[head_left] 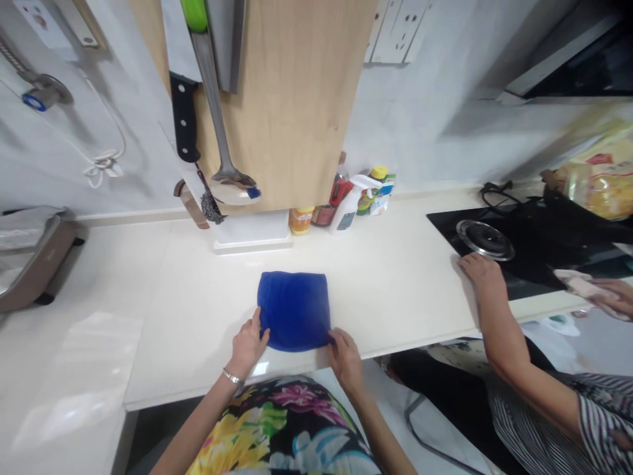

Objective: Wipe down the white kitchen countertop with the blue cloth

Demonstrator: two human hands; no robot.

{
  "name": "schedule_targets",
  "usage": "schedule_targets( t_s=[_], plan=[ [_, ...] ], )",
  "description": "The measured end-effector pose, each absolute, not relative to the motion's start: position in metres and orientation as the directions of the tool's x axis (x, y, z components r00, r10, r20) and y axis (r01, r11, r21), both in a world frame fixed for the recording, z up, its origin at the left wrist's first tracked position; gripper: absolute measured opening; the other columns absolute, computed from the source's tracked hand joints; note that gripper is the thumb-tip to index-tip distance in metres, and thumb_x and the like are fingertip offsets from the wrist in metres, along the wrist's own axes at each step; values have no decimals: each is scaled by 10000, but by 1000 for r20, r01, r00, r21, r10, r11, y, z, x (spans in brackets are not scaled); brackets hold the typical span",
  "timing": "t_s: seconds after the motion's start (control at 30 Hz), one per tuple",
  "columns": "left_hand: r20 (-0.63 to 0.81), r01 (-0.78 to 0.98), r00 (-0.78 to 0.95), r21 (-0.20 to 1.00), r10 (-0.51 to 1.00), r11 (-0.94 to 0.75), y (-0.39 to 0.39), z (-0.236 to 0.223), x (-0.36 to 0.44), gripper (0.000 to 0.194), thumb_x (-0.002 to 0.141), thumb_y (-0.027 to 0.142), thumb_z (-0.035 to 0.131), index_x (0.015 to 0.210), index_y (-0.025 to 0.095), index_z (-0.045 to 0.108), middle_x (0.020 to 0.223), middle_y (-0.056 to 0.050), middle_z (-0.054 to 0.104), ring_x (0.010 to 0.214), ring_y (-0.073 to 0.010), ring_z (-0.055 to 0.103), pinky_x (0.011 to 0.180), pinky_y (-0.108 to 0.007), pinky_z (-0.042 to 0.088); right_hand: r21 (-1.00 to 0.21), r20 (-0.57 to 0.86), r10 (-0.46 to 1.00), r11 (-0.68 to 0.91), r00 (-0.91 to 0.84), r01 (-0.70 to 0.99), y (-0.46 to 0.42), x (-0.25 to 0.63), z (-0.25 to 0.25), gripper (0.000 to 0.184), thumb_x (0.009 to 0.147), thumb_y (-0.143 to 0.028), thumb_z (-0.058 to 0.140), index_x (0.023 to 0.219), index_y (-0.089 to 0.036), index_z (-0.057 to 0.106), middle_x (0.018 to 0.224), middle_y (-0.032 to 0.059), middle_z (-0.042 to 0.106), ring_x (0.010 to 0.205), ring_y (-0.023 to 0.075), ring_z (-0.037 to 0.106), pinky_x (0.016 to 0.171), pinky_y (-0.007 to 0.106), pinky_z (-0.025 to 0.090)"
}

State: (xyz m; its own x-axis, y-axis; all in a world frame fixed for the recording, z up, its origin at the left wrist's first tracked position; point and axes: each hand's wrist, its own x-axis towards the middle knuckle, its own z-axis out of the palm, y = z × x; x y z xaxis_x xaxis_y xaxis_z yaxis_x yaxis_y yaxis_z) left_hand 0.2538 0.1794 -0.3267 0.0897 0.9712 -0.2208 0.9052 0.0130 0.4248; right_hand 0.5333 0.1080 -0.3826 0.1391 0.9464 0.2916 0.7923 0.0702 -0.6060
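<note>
In the head view, the blue cloth [293,311] lies flat on the white tabletop [395,284], at the lower centre of the frame, between the hands and reaching beyond them towards the wall. It looks close to square, so no long axis stands out; its rounded near edge faces the wearer. The left hand [248,343] touches the lower left side, thumb on the fabric and index finger along the edge, with thumb and finger parted. The right hand [345,359] is at the lower right corner, fingertips narrow and touching; whether they pinch the fabric cannot be told. Both hands are at the cloth, the left reaching a little higher along its side.

No writing can be read for sure. The white spray bottle [349,206] and the orange jar [300,220], upright by the wall at centre, carry labels too small to read. At the right edge, the yellow bag [606,175] bears a red mark, its print blurred. Below it, a co-worker's hand [481,267] rests by the hob [531,254].
</note>
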Motion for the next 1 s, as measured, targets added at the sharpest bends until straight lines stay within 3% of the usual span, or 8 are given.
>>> schedule_targets(
  t_s=[0.13,0.33,0.53,0.67,0.73,0.8,0.9,1.0],
  plan=[
    [-134,832,142,553,981,-45,179,-329,247,561,949,294,461,1492,164,399,921,-62,669,903,-213,652,849,-341,524,-607,241,954,3,180,794,108,533,-371,301,975,-328,420,1082,-200,670,1073,121,709,1032,243,651,947,438,553],
    [-97,688,126,725,987,-17,176,-331,233,532,910,306,504,1423,168,493,806,-2,632,716,-160,610,773,-315,535,-597,184,950,-95,252,796,105,528,-354,370,1003,-431,389,1083,-190,657,1028,94,725,805,186,691,719,306,542],
    [-110,582,110,813,988,26,175,-335,230,472,899,359,540,1328,169,593,878,-23,679,712,-141,610,764,-306,543,-532,249,935,-86,253,842,102,522,-344,382,1019,-420,385,1101,-181,671,983,88,729,742,156,685,650,258,513],
    [-142,601,76,796,987,69,175,-335,224,424,886,349,556,1259,166,644,941,-50,703,761,-159,637,805,-335,552,-463,241,970,87,31,882,89,534,-337,364,1019,-377,404,1099,-192,707,1003,101,733,819,165,690,759,275,541],
    [-158,617,72,783,985,80,174,-335,219,401,889,343,552,1238,171,653,967,-58,707,774,-166,646,808,-342,558,-440,213,965,235,-154,867,79,546,-333,340,1014,-342,429,984,-195,734,935,87,735,794,156,679,775,277,539],
    [-160,638,94,768,983,65,172,-333,215,393,904,348,542,1249,188,642,989,-56,708,766,-166,648,802,-341,563,-442,219,947,310,-233,842,73,557,-328,329,1006,-297,460,838,-183,719,814,61,715,717,137,652,738,265,524],
    [-112,711,90,703,990,15,169,-331,206,391,938,372,510,1283,216,610,1061,-61,695,779,-170,656,812,-350,566,-470,321,942,249,-99,847,89,560,-324,272,998,-251,474,882,-164,704,840,63,718,767,142,658,775,276,529],
    [8,763,31,646,999,-29,172,-331,190,385,965,397,477,1281,210,590,1183,-93,656,874,-187,677,860,-365,570,-482,402,912,133,84,866,131,534,-328,315,1004,-297,444,1184,-150,657,1154,141,701,1066,213,649,941,371,542]
  ],
)
